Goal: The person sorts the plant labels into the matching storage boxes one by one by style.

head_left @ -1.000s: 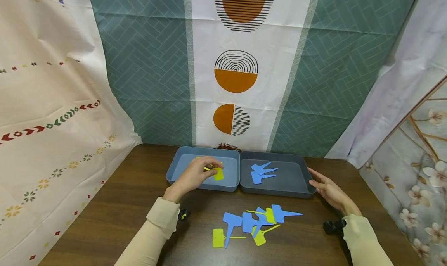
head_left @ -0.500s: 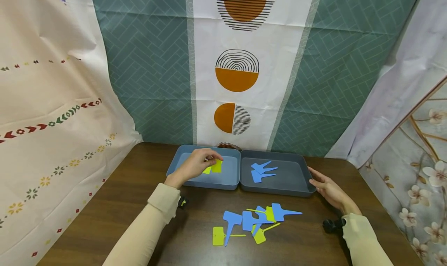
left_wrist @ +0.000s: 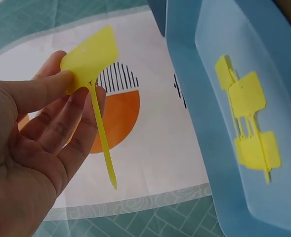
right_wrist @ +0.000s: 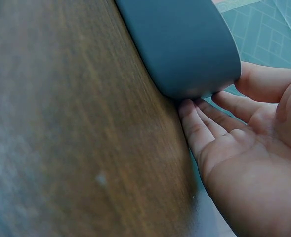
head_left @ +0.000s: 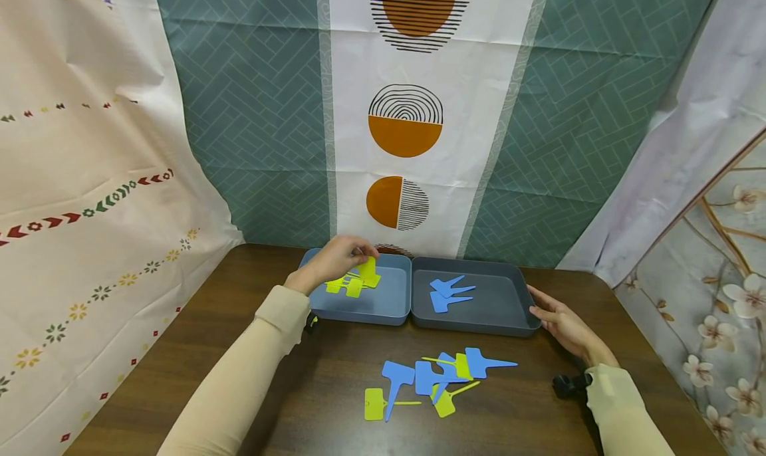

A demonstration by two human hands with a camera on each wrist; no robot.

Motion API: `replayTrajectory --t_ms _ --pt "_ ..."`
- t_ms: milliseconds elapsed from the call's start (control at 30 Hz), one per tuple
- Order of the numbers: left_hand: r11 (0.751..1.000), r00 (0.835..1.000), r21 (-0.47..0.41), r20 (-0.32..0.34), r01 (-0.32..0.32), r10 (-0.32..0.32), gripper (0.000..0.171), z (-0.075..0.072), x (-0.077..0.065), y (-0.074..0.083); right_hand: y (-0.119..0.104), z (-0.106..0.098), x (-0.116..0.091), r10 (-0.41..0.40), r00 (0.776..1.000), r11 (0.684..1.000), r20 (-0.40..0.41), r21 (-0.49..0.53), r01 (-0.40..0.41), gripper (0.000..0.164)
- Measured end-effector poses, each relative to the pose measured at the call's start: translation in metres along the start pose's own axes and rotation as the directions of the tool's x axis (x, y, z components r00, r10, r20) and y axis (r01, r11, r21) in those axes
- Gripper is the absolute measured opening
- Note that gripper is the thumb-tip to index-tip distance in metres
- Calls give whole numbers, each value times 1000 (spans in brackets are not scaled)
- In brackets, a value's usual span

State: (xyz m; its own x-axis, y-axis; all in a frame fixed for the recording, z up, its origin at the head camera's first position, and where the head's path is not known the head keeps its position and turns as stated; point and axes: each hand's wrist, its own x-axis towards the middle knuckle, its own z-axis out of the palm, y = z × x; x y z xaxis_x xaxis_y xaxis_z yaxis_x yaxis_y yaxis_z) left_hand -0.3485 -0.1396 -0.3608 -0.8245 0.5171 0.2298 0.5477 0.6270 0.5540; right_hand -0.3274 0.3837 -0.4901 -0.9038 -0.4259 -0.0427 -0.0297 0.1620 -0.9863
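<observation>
In the left wrist view my left hand (head_left: 336, 260) pinches a yellow T-shaped plant label (left_wrist: 92, 57) by its broad head, stem hanging down. The head view has it over the light blue tray (head_left: 383, 318), where several yellow plant labels (left_wrist: 249, 96) lie overlapping. My right hand (head_left: 565, 326) is at the right end of the dark grey tray (head_left: 479, 326), its fairly straight fingers (right_wrist: 197, 128) touching the wall low down and its thumb against the side. Inside that tray rest a few blue plant labels (head_left: 444, 303).
The trays stand side by side at the back of the brown wooden table (head_left: 335, 389). Closer in lies a loose pile of blue plant labels (head_left: 397, 376) and yellow plant labels (head_left: 374, 404), some overlapping. A patterned cloth (head_left: 407, 177) hangs right behind the trays.
My left hand has moved up and toward the back of the light blue tray with the yellow plant label, uncovering more labels there. My right hand stays at the dark tray's end.
</observation>
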Motion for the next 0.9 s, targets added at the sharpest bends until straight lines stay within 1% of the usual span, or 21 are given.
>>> replayTrajectory --t_ms 133,233,333,633,767,900 --pt "999 998 4 34 44 -44 23 -6 10 -3 0 -1 1 -5 1000 1000 2 -2 5 73" --pt "997 995 8 62 81 -81 23 -8 16 -5 1 -1 1 -7 1000 1000 5 -24 7 72" --pt "994 992 27 75 101 -103 22 -10 23 -8 2 -1 1 -9 1000 1000 9 -30 9 71" --pt "987 983 59 97 151 -156 24 -12 35 -14 2 1 0 1 1000 1000 -5 -19 -1 71" --pt "983 978 86 113 165 -174 26 -10 42 -18 3 1 1 10 1000 1000 -10 -17 -10 71" --pt "976 971 123 136 182 -199 25 -8 46 -19 3 -1 2 12 1000 999 -15 -33 -13 70"
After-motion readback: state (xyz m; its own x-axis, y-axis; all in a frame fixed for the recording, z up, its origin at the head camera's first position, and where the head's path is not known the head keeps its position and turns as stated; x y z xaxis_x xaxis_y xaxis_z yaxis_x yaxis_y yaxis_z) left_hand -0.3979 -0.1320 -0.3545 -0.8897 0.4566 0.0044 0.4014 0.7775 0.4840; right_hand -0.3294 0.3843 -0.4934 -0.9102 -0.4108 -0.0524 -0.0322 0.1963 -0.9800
